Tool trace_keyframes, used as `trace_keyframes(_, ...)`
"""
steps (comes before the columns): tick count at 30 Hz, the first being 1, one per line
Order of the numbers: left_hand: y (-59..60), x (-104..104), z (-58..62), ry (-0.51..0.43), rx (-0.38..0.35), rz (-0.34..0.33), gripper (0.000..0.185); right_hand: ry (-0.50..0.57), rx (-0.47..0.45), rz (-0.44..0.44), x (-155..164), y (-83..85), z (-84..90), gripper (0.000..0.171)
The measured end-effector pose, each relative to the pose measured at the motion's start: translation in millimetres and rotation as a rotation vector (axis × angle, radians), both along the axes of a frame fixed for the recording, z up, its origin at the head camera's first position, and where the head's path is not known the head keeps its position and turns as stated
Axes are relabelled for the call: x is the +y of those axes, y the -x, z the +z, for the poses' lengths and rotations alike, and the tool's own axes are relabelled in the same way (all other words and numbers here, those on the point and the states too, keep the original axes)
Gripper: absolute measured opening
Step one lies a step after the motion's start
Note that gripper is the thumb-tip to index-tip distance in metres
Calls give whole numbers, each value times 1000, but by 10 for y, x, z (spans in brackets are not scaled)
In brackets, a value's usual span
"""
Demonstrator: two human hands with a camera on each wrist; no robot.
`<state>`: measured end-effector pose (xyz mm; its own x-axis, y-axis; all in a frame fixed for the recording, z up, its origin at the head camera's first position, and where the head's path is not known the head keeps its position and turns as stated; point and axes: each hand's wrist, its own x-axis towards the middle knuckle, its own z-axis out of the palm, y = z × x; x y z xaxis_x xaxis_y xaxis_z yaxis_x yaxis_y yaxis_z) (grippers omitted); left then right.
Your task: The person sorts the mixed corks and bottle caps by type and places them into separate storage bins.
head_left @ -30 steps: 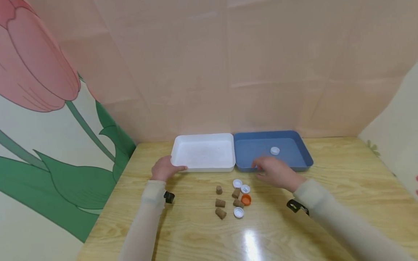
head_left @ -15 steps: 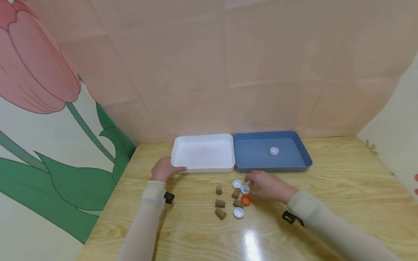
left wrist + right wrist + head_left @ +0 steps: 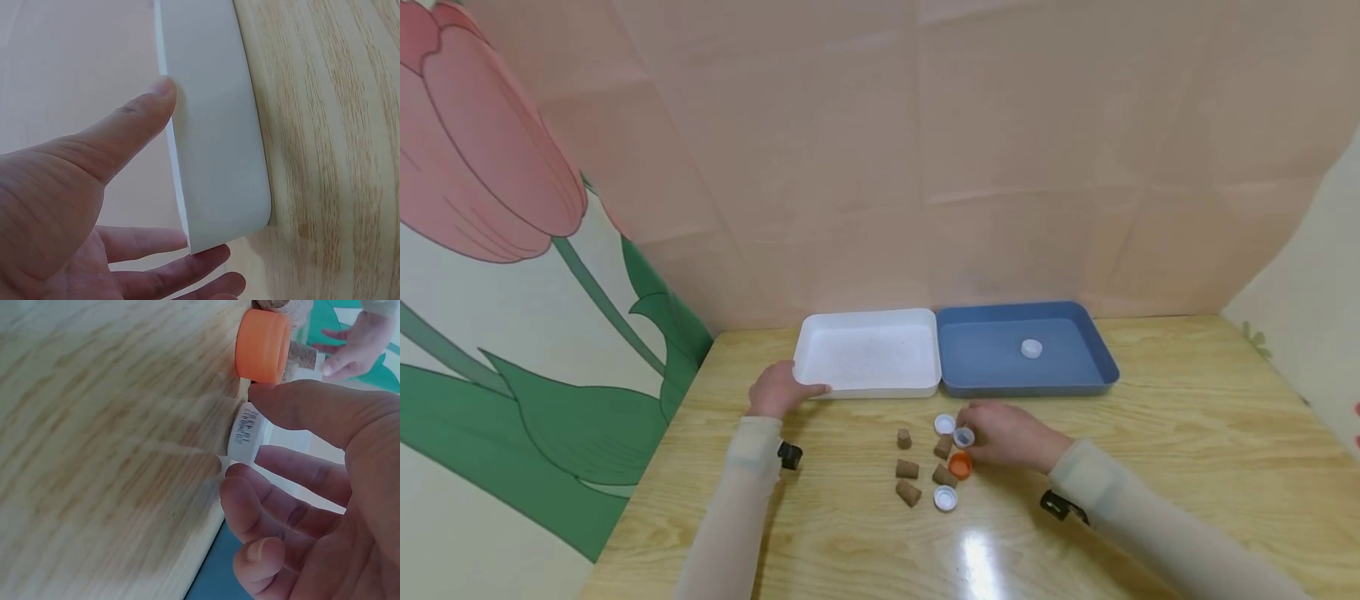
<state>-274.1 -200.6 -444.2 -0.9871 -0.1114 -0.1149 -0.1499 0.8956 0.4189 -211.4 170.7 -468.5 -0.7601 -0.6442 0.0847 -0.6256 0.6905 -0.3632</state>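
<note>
My left hand [image 3: 777, 389] holds the near left corner of the white tray [image 3: 867, 392]; in the left wrist view its thumb [image 3: 140, 112] lies on the rim and the fingers reach around the corner. My right hand [image 3: 1011, 433] pinches a small white bottle cap [image 3: 245, 432] with print on its side, low over the table, between thumb and fingers. Beside the thumb stands an orange cap [image 3: 262, 345]. Another white cap [image 3: 945, 425] and a cork [image 3: 943, 447] lie just left of that hand. A second cork [image 3: 945, 476] touches the orange cap.
The blue tray [image 3: 1030, 389] adjoins the white one and contains one white cap [image 3: 1032, 348]. More corks [image 3: 907, 469] lie in a loose column left of the caps. A white cap [image 3: 946, 498] sits nearest the front. A covered wall [image 3: 880, 167] rises behind the trays.
My right hand has come left and down from over the blue tray to the caps and grips one. The orange cap, a cork and the nearest white cap have shifted slightly. The left hand stays put.
</note>
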Motion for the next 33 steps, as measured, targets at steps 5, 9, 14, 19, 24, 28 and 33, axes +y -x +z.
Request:
trace_keyframes(5,1,-3,-15,-6,1,7,87,-7,-19,-6,-24,13,-26,16)
trace_keyframes(9,1,-6,-27,-2,4,8,83,-17,-20,-3,-25,12,-32,15)
trace_keyframes(14,4,-9,-25,-1,4,7,87,-25,-14,4,-20,7,-12,15)
trace_keyframes(19,9,-12,-16,1,7,-4,83,-32,-14,-4,-5,10,6,15)
trace_keyframes(24,-3,-9,-3,6,11,-2,84,-28,-30,-28,5,15,37,14)
trace_keyframes(28,-5,-7,2,9,11,-2,81,-34,-49,-45,14,25,72,16)
trace_keyframes(33,-4,-8,5,14,10,-4,76,-64,-61,-96,34,68,150,22)
